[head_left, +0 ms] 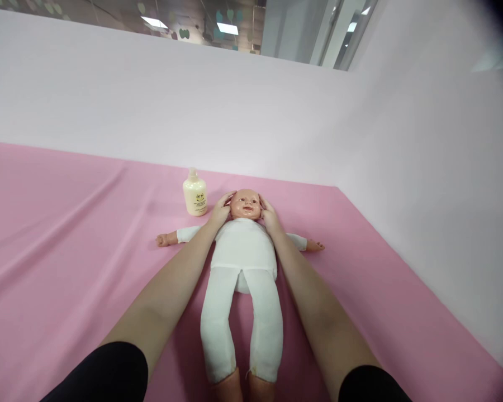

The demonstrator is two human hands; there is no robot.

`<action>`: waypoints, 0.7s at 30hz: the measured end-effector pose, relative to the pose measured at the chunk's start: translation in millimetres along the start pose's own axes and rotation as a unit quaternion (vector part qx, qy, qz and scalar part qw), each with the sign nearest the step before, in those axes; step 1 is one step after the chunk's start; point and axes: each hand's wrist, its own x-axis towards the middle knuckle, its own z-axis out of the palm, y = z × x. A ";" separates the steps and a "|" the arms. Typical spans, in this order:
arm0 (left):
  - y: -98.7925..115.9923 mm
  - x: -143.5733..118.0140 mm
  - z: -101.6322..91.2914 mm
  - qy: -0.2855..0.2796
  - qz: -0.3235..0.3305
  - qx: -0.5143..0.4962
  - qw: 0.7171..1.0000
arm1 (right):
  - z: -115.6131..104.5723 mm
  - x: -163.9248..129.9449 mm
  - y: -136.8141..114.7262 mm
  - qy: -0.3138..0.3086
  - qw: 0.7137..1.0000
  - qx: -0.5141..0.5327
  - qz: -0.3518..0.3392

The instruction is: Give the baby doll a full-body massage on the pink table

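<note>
Head view, pink sheet (pixel 67 234): covers the whole surface under the doll; creased in long folds to the doll's left side of the picture; meets a white wall beyond the doll's head
Doll (pixel 243 262): lies on its back, lengthwise, head away from the person, feet nearest; white cloth body and legs, arms stretched straight out to both sides; bare head (pixel 246 204) faces up
Left hand (pixel 221 211): laid against the left side of the doll's head as pictured; fingers lie close together, curved along the temple and cheek, touching it; forearm runs alongside the doll's body, black sleeve at the upper arm
Right hand (pixel 269 215): laid against the opposite side of the doll's head; fingers close together, cupping the cheek, touching it; the head sits between the two sets of fingers, clasped from both sides, not lifted off the sheet
Lotion bottle (pixel 195 193): cream-coloured, upright, just beside the doll's head on the left-hand side, behind the left hand; whether it touches the hand cannot be told
</note>
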 end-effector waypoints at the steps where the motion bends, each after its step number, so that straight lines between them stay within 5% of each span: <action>1: -0.1 -0.3 -1.2 -0.014 0.001 -0.007 1.000 | -2.0 -2.0 -0.7 -0.017 1.000 -0.003 0.001; 6: -2.1 -1.8 -5.2 -0.069 -0.009 -0.043 0.997 | -10.7 -1.9 3.6 -0.059 0.998 -0.010 -0.001; 13: 0.1 -0.2 -1.6 -0.053 -0.005 -0.028 0.998 | -11.5 6.1 9.1 -0.044 0.997 -0.061 -0.027; 21: -1.7 -2.9 -2.3 -0.035 0.094 0.152 0.983 | -11.7 -1.5 5.3 -0.043 0.970 -0.220 -0.094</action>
